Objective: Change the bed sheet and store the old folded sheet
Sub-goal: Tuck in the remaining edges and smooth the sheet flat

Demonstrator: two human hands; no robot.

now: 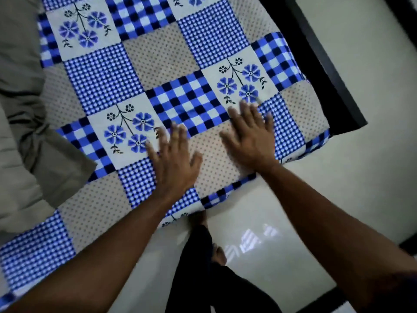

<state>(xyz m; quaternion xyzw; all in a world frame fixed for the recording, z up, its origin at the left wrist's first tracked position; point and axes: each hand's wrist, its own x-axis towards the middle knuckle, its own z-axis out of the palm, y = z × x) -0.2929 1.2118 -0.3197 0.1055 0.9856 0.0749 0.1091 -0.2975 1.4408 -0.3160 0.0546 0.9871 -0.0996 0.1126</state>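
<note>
A blue and white patchwork bed sheet (158, 64) with checks, dots and flower squares lies spread over the bed. My left hand (173, 159) rests flat on it near the bed's near edge, fingers spread and straight. My right hand (250, 134) lies flat on the sheet to the right, close to the bed's corner, fingers also spread. Both hands are blurred. A crumpled grey-green cloth (24, 109) lies on the bed at the left, partly over the patterned sheet.
The dark bed frame (325, 64) runs along the bed's far right side and ends at the corner. A glossy white tiled floor (316, 199) lies to the right and below. My dark trouser leg (198, 267) and a foot stand by the bed's edge.
</note>
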